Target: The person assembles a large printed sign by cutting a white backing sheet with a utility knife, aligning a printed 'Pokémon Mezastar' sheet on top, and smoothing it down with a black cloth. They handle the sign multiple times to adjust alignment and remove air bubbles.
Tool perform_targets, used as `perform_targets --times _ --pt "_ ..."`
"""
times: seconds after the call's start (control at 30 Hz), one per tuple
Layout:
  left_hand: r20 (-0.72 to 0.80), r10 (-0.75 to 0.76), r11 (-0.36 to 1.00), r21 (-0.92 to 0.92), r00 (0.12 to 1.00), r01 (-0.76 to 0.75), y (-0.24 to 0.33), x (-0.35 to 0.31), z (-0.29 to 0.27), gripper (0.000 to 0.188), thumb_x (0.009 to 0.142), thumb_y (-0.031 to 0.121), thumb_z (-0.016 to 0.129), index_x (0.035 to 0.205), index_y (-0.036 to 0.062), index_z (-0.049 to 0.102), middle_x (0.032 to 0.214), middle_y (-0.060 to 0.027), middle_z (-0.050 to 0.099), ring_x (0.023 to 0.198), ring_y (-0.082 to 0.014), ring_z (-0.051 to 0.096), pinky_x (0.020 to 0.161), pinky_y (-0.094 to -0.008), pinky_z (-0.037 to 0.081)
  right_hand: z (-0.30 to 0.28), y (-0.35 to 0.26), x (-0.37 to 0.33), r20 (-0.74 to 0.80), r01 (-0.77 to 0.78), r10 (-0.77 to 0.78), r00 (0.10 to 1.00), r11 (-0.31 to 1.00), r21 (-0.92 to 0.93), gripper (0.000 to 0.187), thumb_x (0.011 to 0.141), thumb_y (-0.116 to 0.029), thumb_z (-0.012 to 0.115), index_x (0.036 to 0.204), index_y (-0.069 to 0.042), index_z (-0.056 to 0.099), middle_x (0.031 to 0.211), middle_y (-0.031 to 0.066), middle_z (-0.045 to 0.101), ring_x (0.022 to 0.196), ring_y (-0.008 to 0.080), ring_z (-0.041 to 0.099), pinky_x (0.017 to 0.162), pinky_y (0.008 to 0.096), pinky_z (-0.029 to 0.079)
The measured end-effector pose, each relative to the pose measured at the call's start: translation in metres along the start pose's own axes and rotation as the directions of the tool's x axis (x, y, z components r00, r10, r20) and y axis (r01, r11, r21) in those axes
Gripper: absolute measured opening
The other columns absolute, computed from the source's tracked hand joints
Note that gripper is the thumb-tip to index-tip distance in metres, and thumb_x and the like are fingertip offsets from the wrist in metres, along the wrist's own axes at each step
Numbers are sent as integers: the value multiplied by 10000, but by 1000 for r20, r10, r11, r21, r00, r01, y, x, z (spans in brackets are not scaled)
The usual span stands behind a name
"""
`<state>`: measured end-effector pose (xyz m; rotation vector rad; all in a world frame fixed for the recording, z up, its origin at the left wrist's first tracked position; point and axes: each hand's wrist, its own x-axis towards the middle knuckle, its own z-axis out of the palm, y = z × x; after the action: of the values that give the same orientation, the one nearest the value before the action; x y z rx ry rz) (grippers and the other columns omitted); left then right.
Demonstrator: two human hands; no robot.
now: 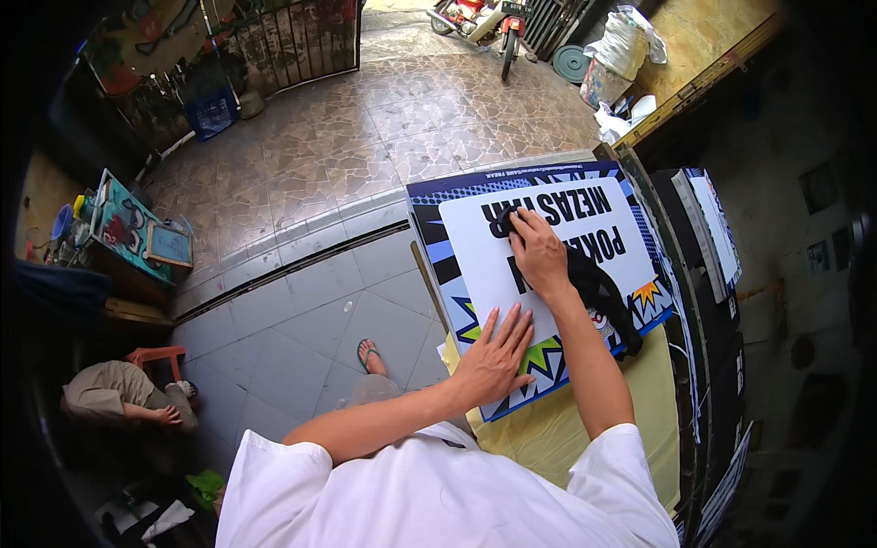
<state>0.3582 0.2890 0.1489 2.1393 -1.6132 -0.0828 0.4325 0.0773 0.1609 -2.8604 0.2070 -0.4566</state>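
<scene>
A printed board [442,248] with a blue, patterned border lies on the table, its white panel [477,269] carrying large black letters that read upside down from here. My left hand [495,354] rests flat on the board's near left part, fingers spread. Closed over a small black wad [505,222], apparently cloth, my right hand [541,256] presses on the lettering farther up. Dark, crumpled black cloth [598,290] lies on the board beside my right forearm; whether it joins the wad is hidden by the hand.
Yellowish sheeting [585,416] covers the near table. More printed boards [717,233] stand to the right. On the left, a person [119,393] sits near a red stool [157,356], below a cluttered bench with a framed screen [169,245]. A motorcycle [489,23] is parked beyond the tiled floor.
</scene>
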Motion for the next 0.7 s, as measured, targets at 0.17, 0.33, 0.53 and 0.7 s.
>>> perform_targets --times 0.17,0.33,0.53,0.7 --pt "88 -5 999 -32 996 8 4 -3 9 918 974 707 403 1554 -4 383 1629 -212 327 1564 -362 175 1269 -555 86 6 -68 12 -13 376 -378 926 916 139 205 791 -81 795 973 -48 708 969 84 602 901 277 623 796 384 529" --pt "34 -11 997 -79 999 14 3 -3 3 904 963 701 434 1559 23 391 1660 -195 271 1568 -353 166 1269 -547 106 44 -54 71 -88 213 -200 976 958 191 173 786 -144 804 903 -71 700 935 93 597 936 303 607 817 408 511" --pt "103 -24 996 -85 994 33 2 -5 3 869 971 673 444 1560 37 399 1665 -173 278 1570 -343 168 1270 -549 104 64 -62 106 -112 114 -98 989 981 154 174 808 -168 792 942 -88 715 980 87 614 1025 294 590 879 420 485" --pt "73 -22 998 -60 997 27 8 -7 6 849 987 667 414 1540 23 427 1623 -179 356 1565 -345 180 1267 -566 91 61 -63 101 -121 137 -110 987 961 239 138 810 -170 793 916 -99 741 949 61 620 996 272 586 876 399 464"
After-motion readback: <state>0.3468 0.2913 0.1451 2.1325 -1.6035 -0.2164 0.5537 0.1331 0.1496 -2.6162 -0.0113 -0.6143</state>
